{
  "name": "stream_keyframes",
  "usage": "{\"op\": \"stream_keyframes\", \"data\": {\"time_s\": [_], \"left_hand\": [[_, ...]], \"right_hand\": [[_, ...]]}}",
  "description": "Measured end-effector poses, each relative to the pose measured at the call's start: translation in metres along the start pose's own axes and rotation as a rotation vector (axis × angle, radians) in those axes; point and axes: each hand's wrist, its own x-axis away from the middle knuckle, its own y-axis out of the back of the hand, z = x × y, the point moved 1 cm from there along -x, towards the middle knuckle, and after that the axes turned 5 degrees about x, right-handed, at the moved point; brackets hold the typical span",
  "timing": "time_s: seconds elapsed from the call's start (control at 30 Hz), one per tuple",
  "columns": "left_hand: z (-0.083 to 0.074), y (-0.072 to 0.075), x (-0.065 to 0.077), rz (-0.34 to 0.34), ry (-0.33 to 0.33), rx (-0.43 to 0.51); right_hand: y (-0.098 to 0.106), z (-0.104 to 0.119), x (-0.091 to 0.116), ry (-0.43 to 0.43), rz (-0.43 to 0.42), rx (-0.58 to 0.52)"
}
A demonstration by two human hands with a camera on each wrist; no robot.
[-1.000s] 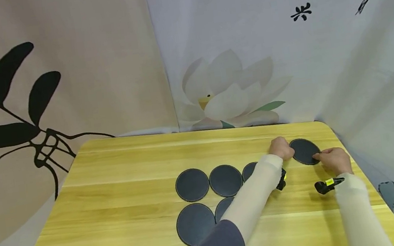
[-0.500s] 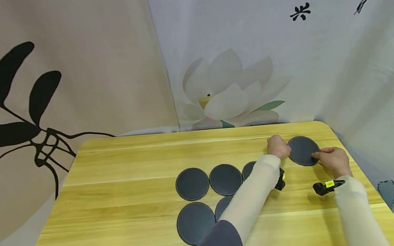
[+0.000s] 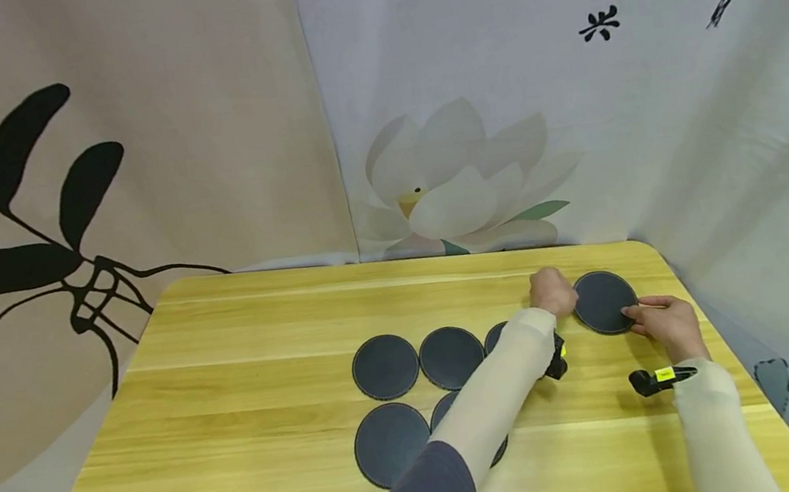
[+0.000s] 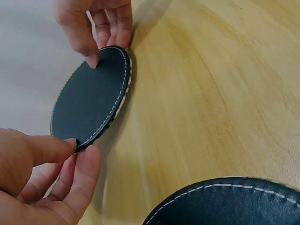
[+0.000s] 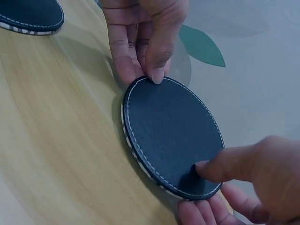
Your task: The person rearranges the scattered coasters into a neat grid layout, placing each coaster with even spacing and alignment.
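A round black coaster (image 3: 603, 302) with white edge stitching is held between both hands at the table's back right. My left hand (image 3: 552, 292) pinches its left edge, thumb on the upper face and fingers beneath. On the opposite edge, my right hand (image 3: 669, 323) grips it the same way, its thumb on the black face in the right wrist view. The coaster (image 4: 91, 98) shows its side and a patterned underside edge in the left wrist view, above a shadow on the wood.
Several matching coasters lie in two rows mid-table, such as the back left coaster (image 3: 385, 367) and front left coaster (image 3: 392, 445). The left sleeve (image 3: 501, 391) covers part of both rows. Printed curtains (image 3: 235, 134) hang behind the wooden table (image 3: 201, 433).
Both hands keep hold of the coaster. The left hand and coaster have shifted slightly left and back, and the coaster's face shows a little rounder to the head camera.
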Motion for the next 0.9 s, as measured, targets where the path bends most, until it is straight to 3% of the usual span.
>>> {"op": "stream_keyframes", "data": {"time_s": [0.23, 0.53, 0.9], "left_hand": [[-0.004, 0.013, 0.010, 0.012, -0.010, 0.186], [-0.006, 0.026, 0.019, 0.044, -0.066, 0.179], [0.008, 0.043, 0.023, 0.087, -0.077, 0.220]], "right_hand": [[-0.001, 0.006, 0.007, 0.033, -0.004, -0.032], [-0.001, 0.010, 0.018, 0.084, 0.002, -0.048], [-0.008, 0.011, 0.037, 0.125, 0.054, -0.066]]}}
